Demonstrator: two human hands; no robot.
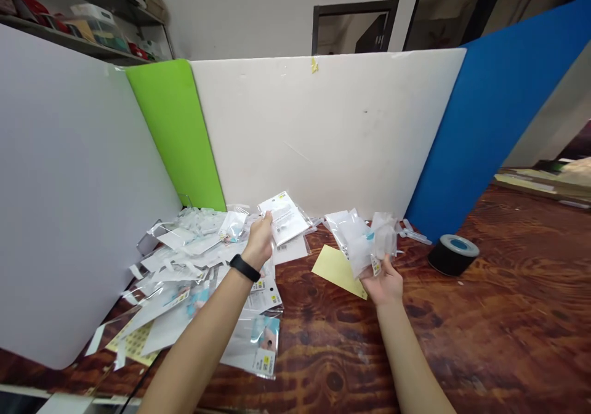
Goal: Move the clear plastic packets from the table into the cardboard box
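Note:
My left hand (260,241), with a black band on its wrist, is closed on the edge of a white printed packet (287,218) in clear plastic. The packet is tilted up above the pile of packets (203,278). Over on the right, my right hand (384,281) grips a clear plastic bag (356,241) with white, translucent contents and a small yellow-and-white label at its lower end. A yellow sheet (339,271) lies flat on the table, partly beneath that bag.
White, green and blue panels (323,130) stand around the back and sides of the wooden table (332,340). A roll of black tape (453,254) sits at the right. Small translucent pieces (415,234) lie near the blue panel. A yellow dotted sticker sheet (136,342) shows at the left.

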